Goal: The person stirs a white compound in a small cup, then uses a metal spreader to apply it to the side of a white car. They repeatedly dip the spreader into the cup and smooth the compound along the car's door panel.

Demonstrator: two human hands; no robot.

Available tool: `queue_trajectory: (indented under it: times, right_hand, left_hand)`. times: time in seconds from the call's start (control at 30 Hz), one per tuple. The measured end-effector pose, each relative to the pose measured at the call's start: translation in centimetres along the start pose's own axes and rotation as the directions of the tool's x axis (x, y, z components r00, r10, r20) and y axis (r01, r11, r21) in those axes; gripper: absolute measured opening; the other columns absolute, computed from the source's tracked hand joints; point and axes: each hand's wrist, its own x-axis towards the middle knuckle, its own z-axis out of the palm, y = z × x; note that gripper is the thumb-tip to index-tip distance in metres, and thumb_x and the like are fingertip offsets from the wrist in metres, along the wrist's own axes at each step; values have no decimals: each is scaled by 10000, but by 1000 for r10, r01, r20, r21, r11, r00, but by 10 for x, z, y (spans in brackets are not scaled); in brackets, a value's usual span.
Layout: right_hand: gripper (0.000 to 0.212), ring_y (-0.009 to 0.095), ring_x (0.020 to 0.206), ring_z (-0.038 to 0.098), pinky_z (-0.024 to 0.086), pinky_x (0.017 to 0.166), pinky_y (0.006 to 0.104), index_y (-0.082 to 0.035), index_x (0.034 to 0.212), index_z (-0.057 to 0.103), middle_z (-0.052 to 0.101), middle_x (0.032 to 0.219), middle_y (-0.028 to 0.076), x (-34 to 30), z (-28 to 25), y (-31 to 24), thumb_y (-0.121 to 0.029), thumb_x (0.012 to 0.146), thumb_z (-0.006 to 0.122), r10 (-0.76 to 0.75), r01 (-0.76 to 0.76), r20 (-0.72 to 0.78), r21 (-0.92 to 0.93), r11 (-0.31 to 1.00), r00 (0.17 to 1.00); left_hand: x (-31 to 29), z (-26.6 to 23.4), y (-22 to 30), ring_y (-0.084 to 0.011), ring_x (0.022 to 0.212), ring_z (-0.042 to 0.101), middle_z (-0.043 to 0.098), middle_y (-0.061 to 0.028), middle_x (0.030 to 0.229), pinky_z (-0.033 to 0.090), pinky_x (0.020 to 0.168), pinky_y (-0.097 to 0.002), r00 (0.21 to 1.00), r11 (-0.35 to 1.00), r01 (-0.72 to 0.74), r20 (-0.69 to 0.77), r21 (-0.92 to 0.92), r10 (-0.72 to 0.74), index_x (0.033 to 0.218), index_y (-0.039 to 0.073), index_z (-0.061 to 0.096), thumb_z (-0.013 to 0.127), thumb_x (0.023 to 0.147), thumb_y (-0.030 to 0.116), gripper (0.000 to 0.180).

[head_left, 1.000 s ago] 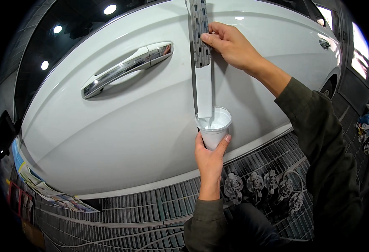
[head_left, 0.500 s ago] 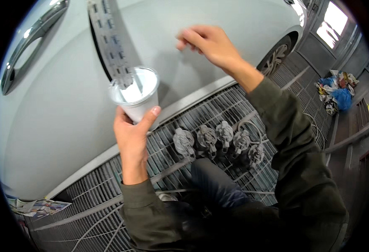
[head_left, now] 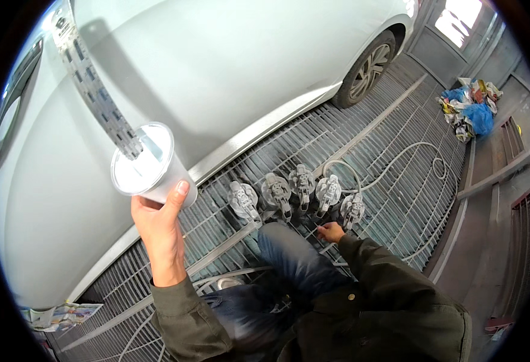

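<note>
My left hand (head_left: 159,229) is wrapped round a clear plastic cup (head_left: 177,181) of white liquid, tilted beside the car's pale side. A long metal strip with rows of slots (head_left: 93,78) stands in the cup, its upper end leaning toward the door handle. My right hand (head_left: 331,233) is low over the floor grating by my knee, fingers curled together; whatever they may hold is too small to make out. Just beyond it stands the rightmost of several grey, paint-crusted round fittings with levers (head_left: 327,194).
The pale car panel (head_left: 217,72) fills the far left, with a wheel (head_left: 370,69) farther along. Thin hoses (head_left: 392,166) lie curled on the metal grating (head_left: 361,145). Crumpled paper and blue plastic (head_left: 473,111) sit by the right wall. Newspaper (head_left: 72,315) lies at lower left.
My right hand has dropped from beside the car panel to low by my knee. The cup and strip in my left hand have shifted left and down in view, as the view itself turned.
</note>
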Motion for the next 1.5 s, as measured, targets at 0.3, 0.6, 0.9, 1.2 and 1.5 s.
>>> queue_trajectory:
  times: [0.3, 0.6, 0.9, 1.2, 1.5]
  right_hand:
    - [344, 161, 625, 641, 504, 597, 350, 25, 1008, 709, 724, 790, 86, 27, 12, -16, -299, 964, 601, -19, 26, -49, 152, 988, 999]
    - [371, 158, 658, 631, 492, 575, 356, 40, 1070, 675, 725, 873, 121, 35, 33, -35, -311, 976, 602, 3, -8, 32, 168, 986, 999]
    - [748, 283, 921, 650, 511, 792, 401, 68, 1428, 369, 627, 1213, 233, 47, 45, -64, -385, 914, 670, 177, -148, -157, 180, 972, 972]
    - [487, 281, 987, 634, 482, 838, 398, 76, 1165, 597, 666, 1090, 193, 114, 40, -63, -286, 870, 733, 177, -139, -185, 201, 970, 967]
    - [281, 268, 843, 639, 519, 759, 423, 74, 1153, 569, 670, 972, 154, 134, -24, -129, -155, 1002, 505, 88, 66, -181, 702, 709, 980]
  left_hand:
    - [0, 3, -5, -220, 1171, 534, 556, -137, 1261, 394, 1035, -377, 1000, 1000, 5, 5, 12, -6, 1315, -41, 475, 844, 754, 117, 689]
    - [0, 4, -2, -201, 1163, 531, 551, -117, 1268, 386, 1055, -368, 999, 999, -32, 28, -3, 33, 1334, -29, 455, 766, 825, 51, 602]
    - [0, -1, -2, -202, 1172, 521, 543, -117, 1274, 379, 1060, -372, 999, 999, -39, -9, 12, 39, 1354, -18, 442, 761, 825, 41, 621]
    - [-6, -8, 1, -207, 1188, 517, 539, -119, 1291, 383, 1055, -377, 998, 998, 0, 57, 60, -3, 1355, -17, 444, 774, 811, 48, 640]
    - [-2, 2, 0, -199, 1127, 566, 587, -120, 1228, 431, 999, -358, 1000, 1000, -20, -1, 8, 20, 1308, -25, 494, 838, 751, 84, 664]
